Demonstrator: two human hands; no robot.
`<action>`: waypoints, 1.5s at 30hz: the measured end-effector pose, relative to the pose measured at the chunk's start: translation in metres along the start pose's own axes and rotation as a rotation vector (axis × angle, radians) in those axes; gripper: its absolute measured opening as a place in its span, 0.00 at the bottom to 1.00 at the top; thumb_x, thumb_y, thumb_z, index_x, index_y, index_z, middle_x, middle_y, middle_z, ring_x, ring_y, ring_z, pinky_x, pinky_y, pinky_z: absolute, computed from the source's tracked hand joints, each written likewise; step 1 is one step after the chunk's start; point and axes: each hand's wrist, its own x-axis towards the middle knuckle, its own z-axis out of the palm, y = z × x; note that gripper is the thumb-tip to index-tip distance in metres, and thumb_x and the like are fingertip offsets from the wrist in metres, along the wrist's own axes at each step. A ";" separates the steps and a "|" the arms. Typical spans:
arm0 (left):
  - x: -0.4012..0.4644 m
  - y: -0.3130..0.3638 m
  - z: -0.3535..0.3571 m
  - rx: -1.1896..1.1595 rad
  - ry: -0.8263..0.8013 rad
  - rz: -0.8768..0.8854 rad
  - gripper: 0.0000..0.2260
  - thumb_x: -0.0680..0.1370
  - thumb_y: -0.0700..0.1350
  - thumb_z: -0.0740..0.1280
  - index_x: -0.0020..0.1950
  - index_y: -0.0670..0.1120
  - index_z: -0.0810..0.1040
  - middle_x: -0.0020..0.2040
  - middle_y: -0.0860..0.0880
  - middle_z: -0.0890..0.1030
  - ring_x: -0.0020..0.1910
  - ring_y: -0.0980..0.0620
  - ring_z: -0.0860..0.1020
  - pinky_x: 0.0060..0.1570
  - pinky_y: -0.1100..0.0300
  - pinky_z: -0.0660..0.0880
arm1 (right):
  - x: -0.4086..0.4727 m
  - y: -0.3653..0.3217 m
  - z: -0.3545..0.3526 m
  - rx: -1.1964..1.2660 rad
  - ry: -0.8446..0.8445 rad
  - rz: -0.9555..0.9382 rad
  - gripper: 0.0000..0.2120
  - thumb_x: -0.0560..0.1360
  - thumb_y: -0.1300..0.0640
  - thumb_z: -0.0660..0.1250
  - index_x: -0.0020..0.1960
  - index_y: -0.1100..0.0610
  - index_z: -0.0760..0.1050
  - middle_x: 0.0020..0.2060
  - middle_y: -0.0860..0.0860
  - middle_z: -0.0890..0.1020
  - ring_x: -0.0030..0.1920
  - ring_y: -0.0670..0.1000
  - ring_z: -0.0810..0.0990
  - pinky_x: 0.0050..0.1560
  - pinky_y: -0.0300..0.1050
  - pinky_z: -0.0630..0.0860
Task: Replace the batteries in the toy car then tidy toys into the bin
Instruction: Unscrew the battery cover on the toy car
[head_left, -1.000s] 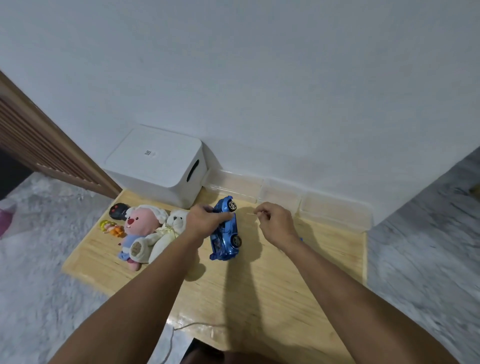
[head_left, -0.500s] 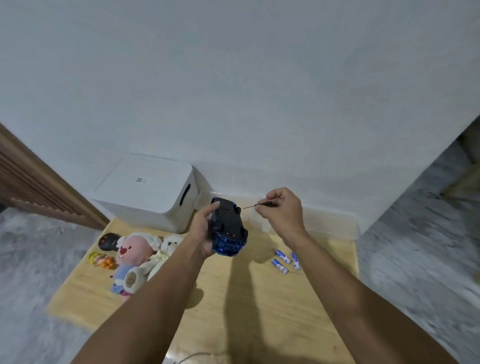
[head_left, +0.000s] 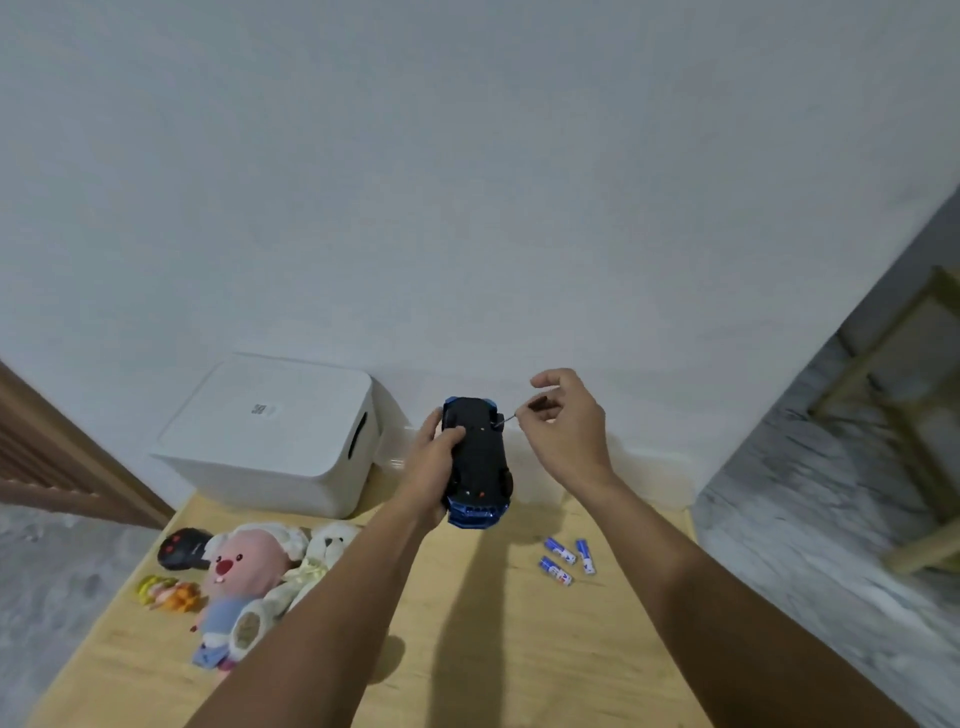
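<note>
1. My left hand's fingers curl round the toy car, gripping it belly-up above the counter's far edge; a second ago it lay on the wood.
2. My right hand pinches a thin screwdriver, its tip now at the car's underside, so I judge the battery cover is next.
3. The white bin sits shut at the far left corner, with plush toys in front of it.
4. Three batteries wait near the right edge.
</note>
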 end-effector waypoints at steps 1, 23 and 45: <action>0.000 0.003 0.001 0.003 0.003 0.022 0.18 0.81 0.41 0.60 0.70 0.54 0.70 0.60 0.42 0.80 0.49 0.45 0.82 0.42 0.51 0.80 | 0.000 -0.004 0.000 -0.024 0.012 -0.006 0.12 0.71 0.62 0.70 0.51 0.51 0.72 0.37 0.46 0.81 0.37 0.43 0.79 0.42 0.38 0.76; -0.006 0.059 0.002 0.035 -0.096 0.237 0.25 0.82 0.42 0.59 0.75 0.63 0.61 0.53 0.57 0.80 0.52 0.48 0.81 0.58 0.45 0.78 | 0.018 -0.057 0.016 -0.067 0.171 -0.331 0.11 0.75 0.62 0.69 0.57 0.55 0.80 0.38 0.46 0.82 0.42 0.40 0.81 0.44 0.28 0.76; -0.011 0.063 0.003 0.041 -0.100 0.242 0.25 0.82 0.42 0.59 0.75 0.63 0.62 0.54 0.55 0.80 0.53 0.48 0.81 0.55 0.51 0.79 | 0.024 -0.059 0.021 -0.077 0.130 -0.396 0.12 0.75 0.63 0.69 0.57 0.55 0.80 0.38 0.46 0.82 0.41 0.38 0.80 0.46 0.30 0.76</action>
